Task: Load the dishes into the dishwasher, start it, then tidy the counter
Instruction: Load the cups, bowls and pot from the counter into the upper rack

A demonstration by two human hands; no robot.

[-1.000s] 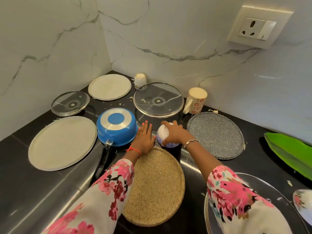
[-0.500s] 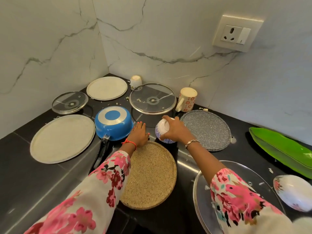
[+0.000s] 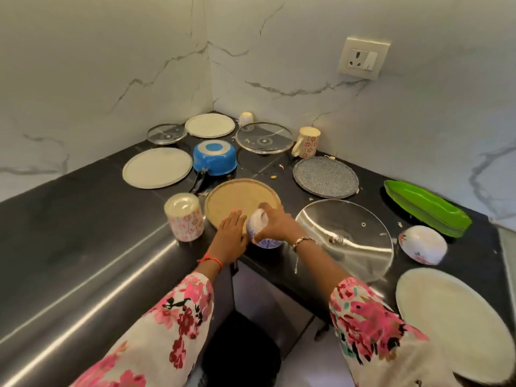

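Observation:
My right hand (image 3: 275, 223) grips a small white and blue patterned bowl (image 3: 261, 233), held upside down over the near edge of a round tan plate (image 3: 240, 198). My left hand (image 3: 230, 233) lies flat and open beside the bowl, its fingers resting on the tan plate's near rim. An upturned blue saucepan (image 3: 213, 159) with a black handle sits behind that plate. A floral cup (image 3: 184, 217) stands upside down to the left of my left hand.
On the black corner counter (image 3: 69, 219) lie two cream plates (image 3: 157, 167) (image 3: 209, 125), glass lids (image 3: 167, 133) (image 3: 264, 137) (image 3: 346, 233), a speckled grey plate (image 3: 325, 176), a mug (image 3: 307, 142), a green leaf-shaped tray (image 3: 424, 208), a white bowl (image 3: 423, 244) and another cream plate (image 3: 449, 311).
Both hands have pulled back toward the counter's front edge, the right one carrying the bowl across the tan plate. The view has backed away, showing more counter and dishes.

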